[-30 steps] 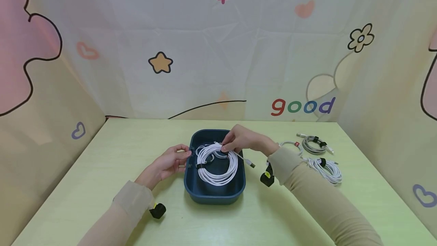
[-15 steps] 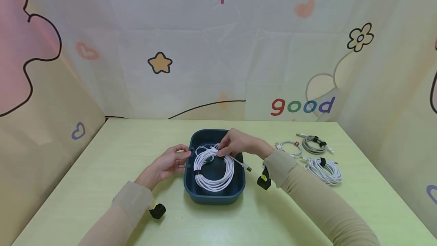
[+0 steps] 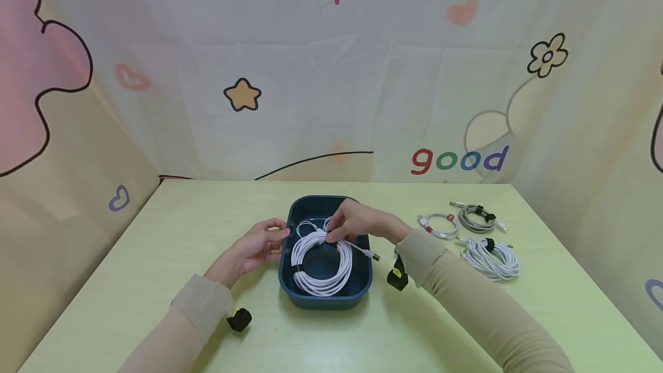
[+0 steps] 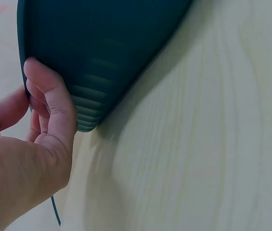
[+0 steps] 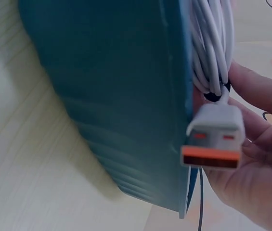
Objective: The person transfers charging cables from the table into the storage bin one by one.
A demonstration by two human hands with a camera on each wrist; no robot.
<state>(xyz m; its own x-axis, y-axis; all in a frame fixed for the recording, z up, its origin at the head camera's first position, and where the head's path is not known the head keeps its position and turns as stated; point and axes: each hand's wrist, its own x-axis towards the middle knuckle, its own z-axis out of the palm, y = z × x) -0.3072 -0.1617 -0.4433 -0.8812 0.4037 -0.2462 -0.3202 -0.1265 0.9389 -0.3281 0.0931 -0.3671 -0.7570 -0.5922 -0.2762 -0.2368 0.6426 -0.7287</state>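
Note:
A dark blue storage bin (image 3: 326,304) stands on the table. My left hand (image 3: 261,242) grips its left side near the rim; in the left wrist view the fingers (image 4: 54,96) bend against the outer wall. Over the bin's interior, my right hand (image 3: 353,221) pinches the far part of a coiled white USB cable (image 3: 323,289) bound with black ties. The cable's USB plug (image 5: 216,137) sticks out past the right rim. Behind the coil, a thinner white cable (image 3: 305,224) shows inside the bin, partly hidden.
Three coiled cables lie on the table to the right: a small white one with red ties (image 3: 439,235), a grey one (image 3: 473,226) and a thick white one (image 3: 499,263). A printed cloth backdrop (image 3: 300,131) rises behind the table.
My right hand has moved left and slightly toward me, lowering the coiled USB cable further into the bin. The left hand and the bin have stayed put.

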